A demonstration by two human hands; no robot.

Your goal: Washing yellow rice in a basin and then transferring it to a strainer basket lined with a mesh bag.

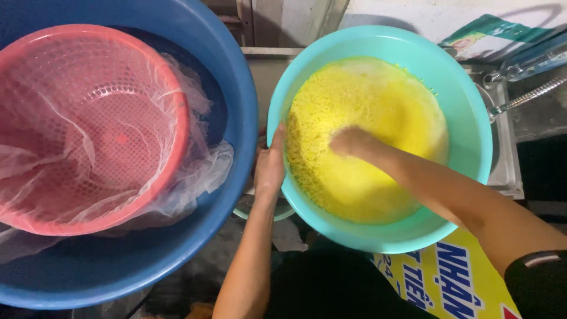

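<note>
Grains [354, 183], small and yellow, fill the teal bowl [472, 147] and sit in cloudy water, so they look loose, wet and slippery. The bowl seems heavy and would slosh if tipped; its smooth rim is the best place to hold. The left hand [270, 168] clasps that rim on the bowl's left edge, thumb inside. The right hand [349, 142] is down among the grains, blurred, so I cannot tell if its grip is wide or closed. Beside it, a pink basket [88, 124] with thin plastic sits in a blue tub [230, 77].

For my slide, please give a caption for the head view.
Left hand steadies teal basin; right hand stirs yellow grains.
</note>
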